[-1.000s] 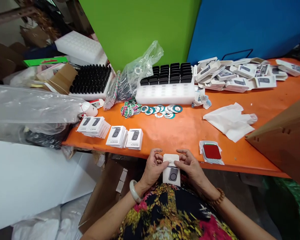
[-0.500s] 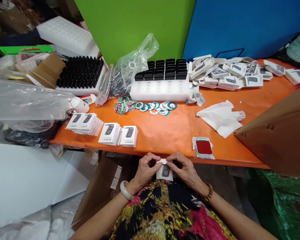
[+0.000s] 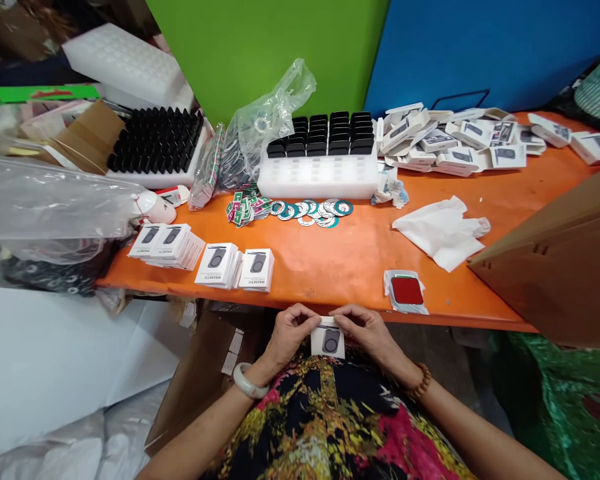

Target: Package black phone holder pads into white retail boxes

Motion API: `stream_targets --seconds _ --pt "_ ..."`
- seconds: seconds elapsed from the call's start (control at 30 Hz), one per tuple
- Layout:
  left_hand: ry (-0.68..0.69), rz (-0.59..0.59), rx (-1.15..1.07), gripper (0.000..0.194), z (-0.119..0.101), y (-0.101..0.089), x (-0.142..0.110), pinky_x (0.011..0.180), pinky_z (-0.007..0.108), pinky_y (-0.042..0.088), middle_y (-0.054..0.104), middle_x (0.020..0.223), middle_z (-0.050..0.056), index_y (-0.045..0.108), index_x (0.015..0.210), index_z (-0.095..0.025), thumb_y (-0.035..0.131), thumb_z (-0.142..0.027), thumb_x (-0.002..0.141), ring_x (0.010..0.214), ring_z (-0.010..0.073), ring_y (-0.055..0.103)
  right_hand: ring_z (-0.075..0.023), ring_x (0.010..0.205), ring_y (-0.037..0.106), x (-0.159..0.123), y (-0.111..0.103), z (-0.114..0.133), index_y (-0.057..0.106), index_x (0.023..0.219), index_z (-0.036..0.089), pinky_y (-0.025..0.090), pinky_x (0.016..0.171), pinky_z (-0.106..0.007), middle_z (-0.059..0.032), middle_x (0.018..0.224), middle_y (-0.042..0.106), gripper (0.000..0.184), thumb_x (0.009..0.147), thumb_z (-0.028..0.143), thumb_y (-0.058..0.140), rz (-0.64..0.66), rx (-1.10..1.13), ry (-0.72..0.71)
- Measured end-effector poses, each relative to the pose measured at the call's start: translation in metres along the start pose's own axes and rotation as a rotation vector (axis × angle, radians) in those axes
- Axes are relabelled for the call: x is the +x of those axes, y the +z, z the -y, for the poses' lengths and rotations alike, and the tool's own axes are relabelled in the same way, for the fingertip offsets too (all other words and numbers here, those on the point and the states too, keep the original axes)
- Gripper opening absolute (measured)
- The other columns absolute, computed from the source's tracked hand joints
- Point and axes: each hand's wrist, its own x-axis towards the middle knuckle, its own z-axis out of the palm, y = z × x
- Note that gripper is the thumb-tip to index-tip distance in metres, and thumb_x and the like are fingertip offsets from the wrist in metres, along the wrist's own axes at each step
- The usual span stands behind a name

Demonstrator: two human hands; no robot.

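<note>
White box (image 3: pixel 329 340) with a grey device print: bottom centre of the frame, off the tabletop (image 3: pixel 300 253), just below its front edge. Left hand (image 3: pixel 289 335) pinches its upper left corner, fingers bent; right hand (image 3: pixel 371 335) pinches the upper right.

Front edge: stacked boxes (image 3: pixel 216 265) sit close to it at left; red pad (image 3: pixel 407 291) on a crinkled backing near it at right. Bare orange stretch between them, smooth and slightly glossy. White crumpled sheet (image 3: pixel 443 232) right of centre, brown carton (image 3: pixel 555 260) at the right side.

Further back: flat teal-and-white rings (image 3: pixel 325 210) overlap in front of a white foam tray (image 3: pixel 317 177) carrying rows of black rounded pieces. Clear wrinkled plastic bag (image 3: pixel 265 127) to its left. Loose white boxes (image 3: pixel 455 143) piled upper right.
</note>
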Motion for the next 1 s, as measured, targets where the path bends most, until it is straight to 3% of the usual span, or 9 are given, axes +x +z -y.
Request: stream_targets --seconds 0.23,0.33,0.43,0.53,0.67,0.77,0.83,0.9,1.0 --pt "-0.005 0.072 0.101 0.022 0.009 0.002 -0.005 0.065 0.025 0.046 0.060 0.078 0.000 0.063 0.083 -0.015 0.069 -0.035 0.074 0.070 0.0132 0.056 -0.0152 0.071 0.059 -0.007 -0.003 -0.019 0.067 0.087 0.019 0.047 0.065 -0.027 -0.0007 0.079 0.067 0.031 0.068 0.042 0.076 0.016 -0.051 -0.051" --pt "0.074 0.045 0.218 0.022 0.001 0.005 -0.005 0.080 0.031 0.050 0.062 0.097 0.006 0.063 0.094 -0.017 0.059 -0.035 0.082 0.091 0.0190 0.061 -0.0132 0.064 0.055 0.001 0.000 -0.013 0.065 0.083 0.019 0.044 0.060 -0.026 0.0015 0.071 0.063 0.029 0.069 0.042 0.075 -0.022 0.011 -0.055" --pt "0.172 -0.065 0.404 0.040 -0.010 0.010 -0.002 0.101 0.042 0.043 0.052 0.130 0.011 0.056 0.119 -0.021 0.059 -0.035 0.082 0.121 0.0257 0.051 -0.0122 0.063 0.053 0.021 0.008 0.005 0.062 0.081 0.019 0.044 0.060 -0.025 0.0029 0.070 0.060 0.033 0.065 0.043 0.078 -0.082 0.095 -0.136" --pt "0.274 -0.194 0.618 0.065 -0.022 0.013 0.006 0.104 0.048 0.040 0.036 0.146 0.013 0.042 0.137 -0.024 0.064 -0.035 0.077 0.131 0.0310 0.041 -0.0110 0.062 0.050 0.043 0.020 0.028 0.060 0.082 0.019 0.044 0.060 -0.025 0.0043 0.066 0.055 0.035 0.064 0.044 0.078 -0.118 0.115 -0.281" --pt "0.462 -0.376 0.806 0.056 -0.040 -0.003 0.025 0.103 0.048 0.042 0.041 0.143 0.014 0.044 0.135 -0.023 0.054 -0.033 0.081 0.131 0.0316 0.042 -0.0103 0.060 0.052 0.068 0.021 0.058 0.059 0.098 0.021 0.046 0.058 -0.025 0.0026 0.075 0.058 0.037 0.073 0.045 0.071 0.054 -0.019 -0.373" --pt "0.508 -0.515 0.912 0.055 -0.054 -0.032 0.039 0.104 0.048 0.040 0.045 0.138 0.015 0.047 0.132 -0.021 0.053 -0.039 0.080 0.127 0.0328 0.046 -0.0114 0.068 0.056 0.094 -0.008 0.084 0.058 0.108 0.022 0.048 0.063 -0.026 -0.0029 0.094 0.062 0.038 0.077 0.043 0.066 -0.004 -0.292 -0.493" --pt "0.461 -0.587 0.968 0.058 -0.060 -0.054 0.048 0.104 0.048 0.040 0.046 0.137 0.015 0.048 0.132 -0.021 0.052 -0.042 0.079 0.124 0.0335 0.048 -0.0134 0.071 0.056 0.118 -0.043 0.104 0.060 0.104 0.020 0.049 0.065 -0.028 -0.0045 0.094 0.063 0.032 0.079 0.040 0.062 -0.205 -0.456 -0.577" --pt "0.401 -0.626 1.009 0.059 -0.061 -0.073 0.057 0.103 0.046 0.041 0.047 0.137 0.013 0.047 0.132 -0.022 0.052 -0.044 0.077 0.123 0.0330 0.049 -0.0166 0.074 0.057 0.143 -0.083 0.126 0.061 0.093 0.019 0.050 0.069 -0.031 -0.0053 0.089 0.063 0.025 0.078 0.038 0.058 -0.518 -0.624 -0.627" --pt "0.333 -0.619 1.062 0.057 -0.054 -0.092 0.068 0.100 0.045 0.043 0.051 0.134 0.012 0.050 0.128 -0.022 0.051 -0.042 0.075 0.124 0.0332 0.048 -0.0246 0.090 0.056 0.177 -0.139 0.158 0.059 0.098 0.014 0.046 0.084 -0.042 -0.0133 0.101 0.060 0.028 0.076 0.030 0.053 -0.748 -0.674 -0.623"
